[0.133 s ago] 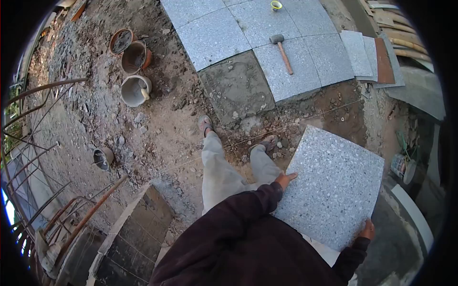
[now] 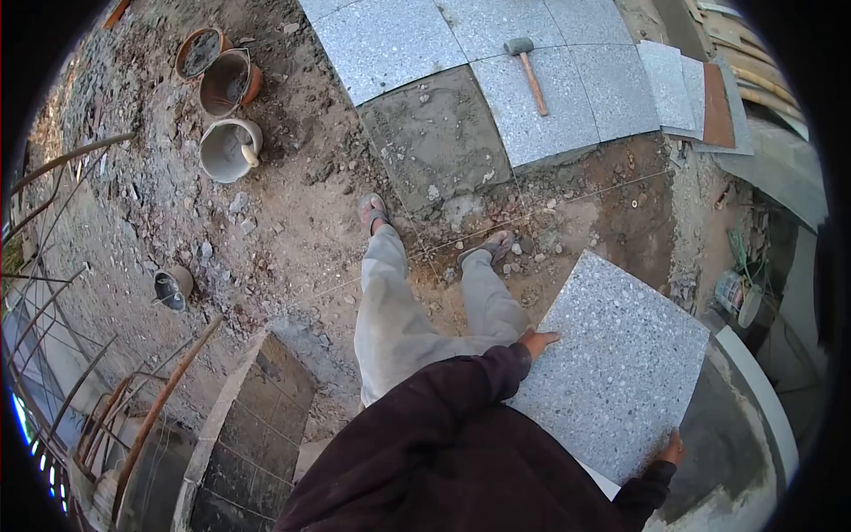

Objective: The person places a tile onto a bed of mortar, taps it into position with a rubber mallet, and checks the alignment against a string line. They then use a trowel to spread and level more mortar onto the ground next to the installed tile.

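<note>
The left hand (image 2: 538,342) is clamped on one edge of a square terrazzo tile (image 2: 616,368), its thumb over the speckled face and its fingers hidden; the right hand (image 2: 674,449) grips the opposite edge, lower down and nearer the body. The tile is on the near side of the mortar bed (image 2: 439,142) and off to its right. With grips so uneven, an even share of weight and steady wrists should stop the slab twisting, and its corners, likely to chip, want guarding from knocks. The sandalled feet (image 2: 374,215) stand just on the near side of the bed among loose stones, close to a taut-looking string (image 2: 620,187), so short, deliberate steps would suit, toes clear of the line. Laid tiles (image 2: 390,44) border the bed on its far and right sides, a rubber mallet (image 2: 533,83) lying on the right-hand ones. Well left of the bed sit mortar buckets (image 2: 250,91) and a pale bucket (image 2: 214,160).
</note>
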`<state>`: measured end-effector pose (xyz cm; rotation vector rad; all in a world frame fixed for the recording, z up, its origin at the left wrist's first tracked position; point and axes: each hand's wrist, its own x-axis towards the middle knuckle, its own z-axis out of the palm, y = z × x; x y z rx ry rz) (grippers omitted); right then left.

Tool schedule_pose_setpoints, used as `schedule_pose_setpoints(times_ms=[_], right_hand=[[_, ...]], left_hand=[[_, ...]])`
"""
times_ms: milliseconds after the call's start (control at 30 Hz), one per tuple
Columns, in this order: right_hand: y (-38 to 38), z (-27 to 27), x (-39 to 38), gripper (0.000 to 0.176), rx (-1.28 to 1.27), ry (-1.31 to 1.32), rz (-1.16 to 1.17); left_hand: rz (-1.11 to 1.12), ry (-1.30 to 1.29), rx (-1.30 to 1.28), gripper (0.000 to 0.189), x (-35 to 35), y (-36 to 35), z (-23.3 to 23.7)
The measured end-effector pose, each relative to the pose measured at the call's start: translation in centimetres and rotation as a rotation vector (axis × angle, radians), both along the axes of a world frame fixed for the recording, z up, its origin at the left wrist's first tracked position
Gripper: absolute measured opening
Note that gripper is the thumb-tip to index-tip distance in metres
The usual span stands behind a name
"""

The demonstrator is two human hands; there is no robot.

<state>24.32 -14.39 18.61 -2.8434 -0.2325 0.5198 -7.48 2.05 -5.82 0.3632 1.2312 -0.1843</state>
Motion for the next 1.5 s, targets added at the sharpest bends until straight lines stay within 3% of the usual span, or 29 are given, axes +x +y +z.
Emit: schedule_pose_setpoints(times_ms=[67, 100, 133, 233, 333, 367, 567, 667, 700, 767, 867, 1067, 1500], right_hand=[[-1.3, 4.3, 0.6, 0.032, -0.071, -0.117, 0.086], [0.3, 3.0, 1.4, 0.031, -0.054, -0.15, 0.125], [2.5, 2.0, 1.5, 0.028, -0.178, -0.191, 0.217], [7.3, -2.3, 0.9, 0.03, -0.166, -0.065, 0.325], [10.5, -13.1, -4.7, 0.03, 0.074, -0.024, 0.407], [12.7, -16.3, -6.3, 0.029, 0.133, 0.109, 0.396], [25.8, -45.6, -5.8, 0.025, 0.185, 0.233, 0.61], [31.6, -57.2, -8.7, 0.028, 0.378, 0.243, 0.683], [33.5, -60.7, -9.3, 0.027, 0.499, 0.183, 0.764], [37.4, -65.1, -10.5, 0.029, 0.4, 0.119, 0.847], [39.8, -70.6, -12.6, 0.03, 0.434, 0.193, 0.805], [44.2, -75.1, -11.5, 0.031, 0.481, 0.152, 0.827], [43.7, -79.6, -9.9, 0.03, 0.499, 0.038, 0.926]], left_hand=[[0.061, -0.168, -0.026, 0.086, 3.3, -2.7, -0.8], [0.087, -0.226, 0.014, 0.086, 4.3, -0.3, -2.7], [0.164, -0.228, -0.055, 0.075, 3.1, 4.0, -0.5], [0.462, -0.148, -0.105, 0.058, 0.3, 3.6, -4.2], [0.744, -0.114, -0.067, 0.043, -5.1, -1.4, -14.2], [0.788, -0.024, -0.009, 0.04, -6.6, -1.2, -16.1], [0.992, 0.261, 0.501, 0.028, -12.9, 9.9, -33.2], [1.019, 0.518, 0.559, 0.028, -15.4, 15.0, -35.6], [1.006, 0.588, 0.621, 0.028, -16.0, 15.6, -37.5], [1.089, 0.525, 0.641, 0.028, -17.6, 16.4, -41.8], [1.175, 0.504, 0.704, 0.029, -18.8, 16.5, -45.6], [1.276, 0.488, 0.75, 0.033, -16.7, 19.1, -49.9], [1.269, 0.427, 0.8, 0.037, -16.0, 18.0, -51.7]])
